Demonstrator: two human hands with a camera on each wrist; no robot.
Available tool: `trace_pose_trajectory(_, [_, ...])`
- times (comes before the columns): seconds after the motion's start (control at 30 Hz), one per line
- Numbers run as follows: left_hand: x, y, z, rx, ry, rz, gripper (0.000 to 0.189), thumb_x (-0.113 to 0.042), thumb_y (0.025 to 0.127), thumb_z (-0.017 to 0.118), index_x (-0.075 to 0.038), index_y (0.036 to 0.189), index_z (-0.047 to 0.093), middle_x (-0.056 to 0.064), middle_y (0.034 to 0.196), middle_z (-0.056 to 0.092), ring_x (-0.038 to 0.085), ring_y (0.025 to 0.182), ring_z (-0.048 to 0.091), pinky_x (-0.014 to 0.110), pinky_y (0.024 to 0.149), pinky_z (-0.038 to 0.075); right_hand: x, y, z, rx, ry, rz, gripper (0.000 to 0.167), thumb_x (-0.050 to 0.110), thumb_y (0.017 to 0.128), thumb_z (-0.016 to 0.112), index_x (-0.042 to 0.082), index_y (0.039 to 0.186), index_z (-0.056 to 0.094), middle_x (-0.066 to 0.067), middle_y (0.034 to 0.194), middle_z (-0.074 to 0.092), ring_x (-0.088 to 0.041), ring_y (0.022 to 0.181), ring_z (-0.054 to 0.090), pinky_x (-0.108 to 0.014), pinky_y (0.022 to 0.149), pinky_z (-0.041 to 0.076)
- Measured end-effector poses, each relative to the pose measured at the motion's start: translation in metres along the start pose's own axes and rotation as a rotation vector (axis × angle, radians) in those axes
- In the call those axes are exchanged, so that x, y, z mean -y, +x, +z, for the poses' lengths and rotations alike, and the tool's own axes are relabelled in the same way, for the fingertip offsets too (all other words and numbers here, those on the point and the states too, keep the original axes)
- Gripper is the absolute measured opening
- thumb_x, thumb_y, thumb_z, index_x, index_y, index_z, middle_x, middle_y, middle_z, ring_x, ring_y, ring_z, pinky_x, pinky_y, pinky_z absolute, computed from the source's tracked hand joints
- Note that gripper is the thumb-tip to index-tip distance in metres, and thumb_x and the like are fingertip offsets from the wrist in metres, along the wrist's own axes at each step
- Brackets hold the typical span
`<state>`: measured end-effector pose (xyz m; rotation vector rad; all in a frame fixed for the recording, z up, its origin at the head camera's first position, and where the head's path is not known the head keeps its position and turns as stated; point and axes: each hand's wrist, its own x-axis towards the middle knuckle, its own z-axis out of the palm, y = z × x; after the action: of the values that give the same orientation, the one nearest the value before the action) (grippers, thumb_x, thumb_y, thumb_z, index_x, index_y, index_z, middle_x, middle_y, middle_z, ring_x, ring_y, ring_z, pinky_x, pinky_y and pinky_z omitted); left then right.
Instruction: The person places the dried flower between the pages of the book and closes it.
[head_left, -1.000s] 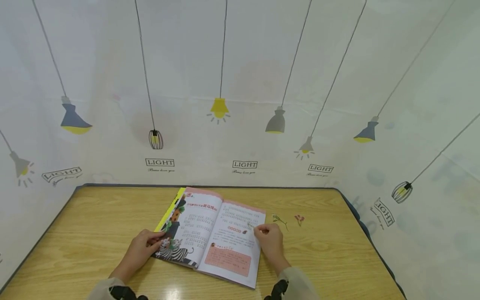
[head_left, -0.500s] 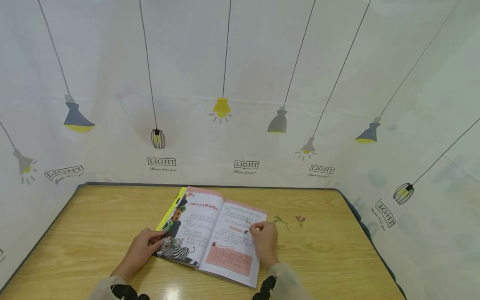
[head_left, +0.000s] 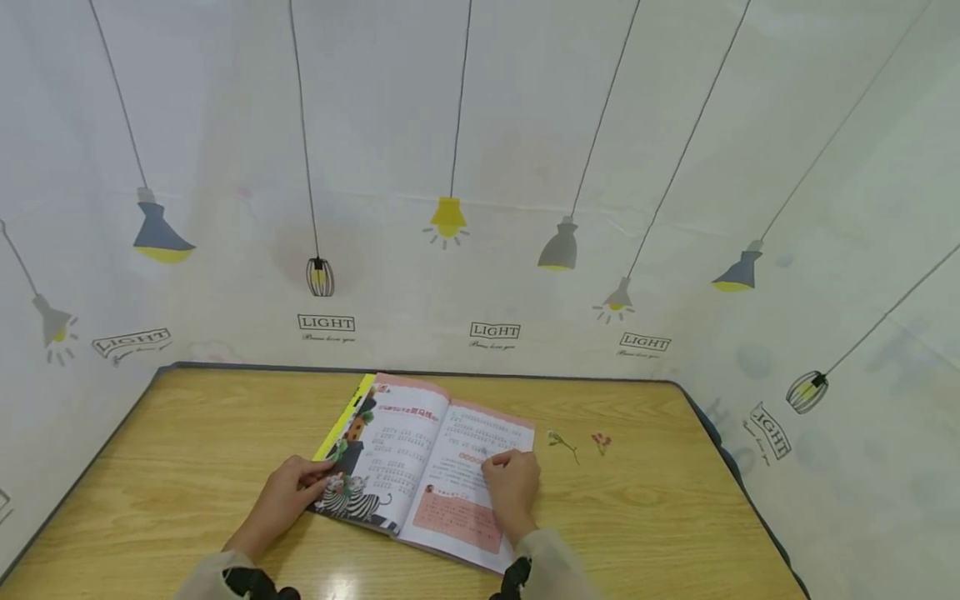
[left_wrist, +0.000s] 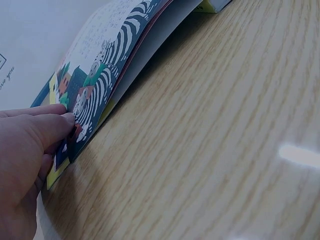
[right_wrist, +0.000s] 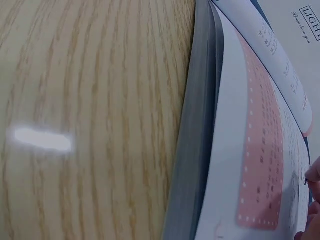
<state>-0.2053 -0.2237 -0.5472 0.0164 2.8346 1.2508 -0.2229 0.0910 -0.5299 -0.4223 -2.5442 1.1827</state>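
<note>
An open book [head_left: 405, 467], with zebras printed on its left page, lies on the wooden table. My left hand [head_left: 281, 500] holds the book's lower left edge, thumb on the page and fingers at the edge. Over the right page, my right hand [head_left: 513, 487] pinches a small, thin flower sprig [head_left: 484, 452], mostly hidden by the fingers. Only the right fingertips [right_wrist: 314, 172] show at the edge of the right wrist view, with a dark stem end between them. Right of the book lie a white-flowered sprig [head_left: 562, 444] and a reddish flower sprig [head_left: 601, 442].
The wood-grain table [head_left: 660, 517] extends on both sides of the book. Behind it and along both sides stands a pale cloth [head_left: 390, 275] printed with hanging lamps.
My right hand has moved left across the right page with the pinched sprig. The left hand stays at the book's edge, and the two sprigs on the table have not moved.
</note>
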Motion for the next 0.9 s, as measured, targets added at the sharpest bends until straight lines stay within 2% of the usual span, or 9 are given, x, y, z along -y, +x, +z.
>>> trace_pose_trajectory(0.23, [-0.001,0.0,0.0,-0.001,-0.008,0.001,0.031,-0.004,0.084,0.064,0.001,0.114,0.063,0.004,0.084,0.049,0.016,0.075,0.045,0.025,0.062,0.039,0.004,-0.006,0.004,0.032,0.079,-0.025,0.008,0.007,0.07,0.072,0.008,0.067,0.065,-0.003,0.076,0.049,-0.017,0.069,0.046,-0.032,0.063,0.038])
trace_pose_trajectory(0.43, [-0.002,-0.001,-0.001,-0.01,-0.008,0.022,0.031,-0.003,0.083,0.064,0.001,0.114,0.063,0.004,0.084,0.049,0.015,0.074,0.045,0.024,0.061,0.04,0.003,-0.003,-0.001,0.019,0.071,-0.069,0.008,0.008,0.07,0.074,0.008,0.068,0.066,-0.004,0.072,0.047,-0.017,0.066,0.042,-0.03,0.06,0.035])
trace_pose_trajectory(0.57, [-0.002,-0.001,-0.001,-0.011,0.0,0.016,0.03,-0.004,0.083,0.064,0.001,0.113,0.064,0.004,0.084,0.049,0.015,0.074,0.045,0.024,0.061,0.039,-0.008,0.004,-0.01,0.023,0.069,-0.08,0.008,0.01,0.072,0.074,0.007,0.07,0.067,-0.005,0.072,0.048,-0.017,0.066,0.041,-0.03,0.059,0.033])
trace_pose_trajectory(0.73, [-0.003,-0.002,-0.001,-0.011,0.007,0.01,0.03,-0.004,0.084,0.064,0.001,0.113,0.064,0.004,0.084,0.05,0.015,0.074,0.045,0.024,0.062,0.039,-0.026,0.014,-0.021,0.062,0.071,-0.066,0.008,0.01,0.074,0.072,0.005,0.076,0.067,-0.005,0.076,0.05,-0.018,0.071,0.045,-0.031,0.063,0.036])
trace_pose_trajectory(0.9, [-0.001,-0.002,-0.001,-0.015,-0.001,0.018,0.03,-0.004,0.083,0.065,0.002,0.113,0.064,0.004,0.084,0.05,0.015,0.074,0.046,0.024,0.062,0.04,-0.044,0.02,-0.027,0.076,0.065,-0.048,0.016,0.011,0.074,0.074,0.002,0.086,0.067,-0.006,0.079,0.053,-0.019,0.074,0.048,-0.033,0.065,0.04])
